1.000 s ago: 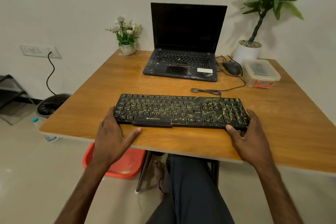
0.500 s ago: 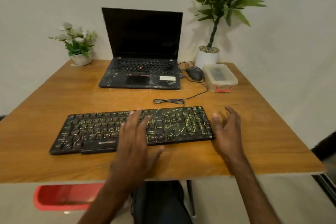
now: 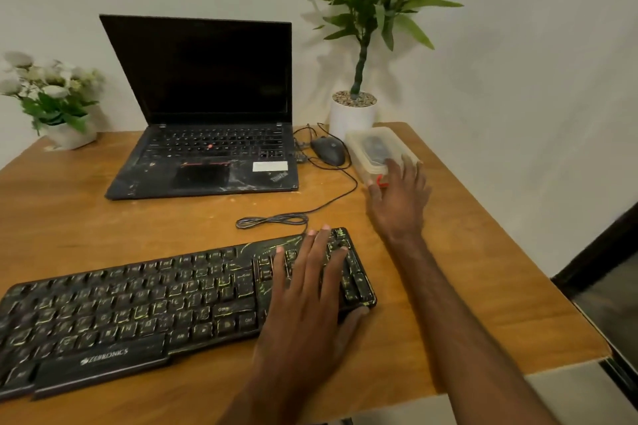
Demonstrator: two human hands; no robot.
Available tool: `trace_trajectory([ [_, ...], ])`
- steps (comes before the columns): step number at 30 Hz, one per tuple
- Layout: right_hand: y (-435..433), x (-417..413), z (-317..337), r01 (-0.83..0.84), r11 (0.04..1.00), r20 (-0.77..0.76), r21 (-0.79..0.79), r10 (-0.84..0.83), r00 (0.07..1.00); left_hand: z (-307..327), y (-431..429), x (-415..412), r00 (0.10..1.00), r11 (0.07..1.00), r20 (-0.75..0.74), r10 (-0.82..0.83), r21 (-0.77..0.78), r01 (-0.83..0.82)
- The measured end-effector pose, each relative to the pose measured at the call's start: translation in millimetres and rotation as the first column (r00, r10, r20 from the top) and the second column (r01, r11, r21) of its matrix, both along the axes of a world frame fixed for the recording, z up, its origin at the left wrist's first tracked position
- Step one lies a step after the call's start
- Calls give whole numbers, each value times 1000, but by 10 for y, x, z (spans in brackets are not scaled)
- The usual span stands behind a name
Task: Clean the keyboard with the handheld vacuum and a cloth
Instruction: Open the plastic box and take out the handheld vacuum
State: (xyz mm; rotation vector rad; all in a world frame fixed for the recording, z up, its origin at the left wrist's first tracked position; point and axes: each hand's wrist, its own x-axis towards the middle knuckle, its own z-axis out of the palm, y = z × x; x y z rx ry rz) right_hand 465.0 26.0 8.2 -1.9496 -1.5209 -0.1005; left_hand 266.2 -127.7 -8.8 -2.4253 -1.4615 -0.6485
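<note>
From the head camera, looking down over the wooden table (image 3: 86, 224): the black keyboard (image 3: 138, 304) lies along the near edge, slanting a touch, its keys streaked with yellow-green marks and its left end running out of shot.

The left hand (image 3: 307, 304) is flat on the keyboard's right end. Its fingers are straight and spread across the number keys, and the thumb lies along the front edge by the right corner. It presses down and grips nothing.

The right hand (image 3: 400, 197) is stretched out further back and to the right, well off the keyboard. Its fingers are fanned wide and loose, with the tips over the near end of a clear plastic box (image 3: 355, 148). The thumb tip sits just beside the box's red clip (image 3: 381, 180). That hand has hold of nothing, and I can't tell whether the fingertips actually touch the lid. There is something dark inside the box, too blurred to name.

Beside the box sits a black mouse (image 3: 328, 150). A cord (image 3: 276, 219) is coiled on the wood between the laptop and the keyboard. The laptop (image 3: 207, 148) stands open behind, screen dark, its palm rest smeared with white. There is a potted plant (image 3: 352, 114) at the back right corner, and a small pot of white flowers (image 3: 51, 97) at the back left.
</note>
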Motion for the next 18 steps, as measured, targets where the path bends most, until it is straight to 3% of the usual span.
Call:
trace_trajectory([
  [6, -171, -87, 58, 107, 994, 158, 8, -107, 982, 1, -11, -26, 1000, 1000, 27, -12, -28, 13],
  [18, -1534, -131, 44, 43, 997, -34, 59, -41, 999, 32, -130, -72, 991, 997, 107, -83, -1, 83],
])
